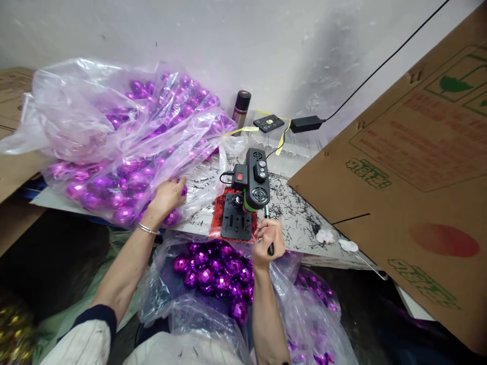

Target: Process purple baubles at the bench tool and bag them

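Note:
My left hand (171,197) is closed at the open mouth of a clear plastic bag (87,101), and a shiny purple ball (184,191) shows at its fingertips. Faceted purple balls (129,185) fill that bag. My right hand (271,238) is wrapped around a thin metal rod with a black grip (271,249). The rod runs up beside a small black machine (257,177) with round vents and a red switch. Under the machine is a slotted black metal plate (236,218) on a red sheet (217,213). More purple balls (220,271) lie in plastic at my lap.
A large cardboard box (411,203) stands at the right. Behind the machine are a spray can (241,109), a black phone (268,123) and a power adapter (306,124) with a cable. Black scraps (292,208) litter the white tabletop.

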A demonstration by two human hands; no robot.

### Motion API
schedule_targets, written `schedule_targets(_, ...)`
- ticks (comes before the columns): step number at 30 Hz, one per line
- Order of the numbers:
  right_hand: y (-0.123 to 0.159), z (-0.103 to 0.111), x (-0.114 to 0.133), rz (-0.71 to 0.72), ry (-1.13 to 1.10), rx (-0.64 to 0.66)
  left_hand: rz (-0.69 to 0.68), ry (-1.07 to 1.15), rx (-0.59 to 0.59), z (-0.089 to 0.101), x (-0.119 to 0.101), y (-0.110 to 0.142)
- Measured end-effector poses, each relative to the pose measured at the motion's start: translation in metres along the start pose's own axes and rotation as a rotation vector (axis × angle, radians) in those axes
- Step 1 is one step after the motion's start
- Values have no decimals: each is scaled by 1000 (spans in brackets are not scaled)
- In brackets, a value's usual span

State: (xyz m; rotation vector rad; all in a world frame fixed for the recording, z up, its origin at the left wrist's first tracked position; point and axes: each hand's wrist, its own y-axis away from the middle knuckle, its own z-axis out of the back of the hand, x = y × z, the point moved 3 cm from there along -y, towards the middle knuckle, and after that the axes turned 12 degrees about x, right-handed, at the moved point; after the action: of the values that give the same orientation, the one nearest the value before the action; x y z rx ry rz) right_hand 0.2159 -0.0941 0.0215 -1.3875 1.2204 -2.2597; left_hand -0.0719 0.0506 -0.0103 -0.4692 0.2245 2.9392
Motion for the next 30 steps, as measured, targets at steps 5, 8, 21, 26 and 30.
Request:
schedule_targets(5,1,-1,0,6,3,-3,-40,566,-244,4,-19,18)
schedule_targets(8,-1,-1,1,23,-19,-8,-106,1074,-79,-16,-44,28)
schedule_targets(21,-27,4,20,-38,-30,-11,-8,1672,85,-114,-105,38)
schedule_targets(26,-41,5,27,-34,-30,-4,-56,1501,-58,-134,-115,28)
schedule_targets(30,-43,6,29,4,-43,11,-164,1244,-181,-141,-121,29)
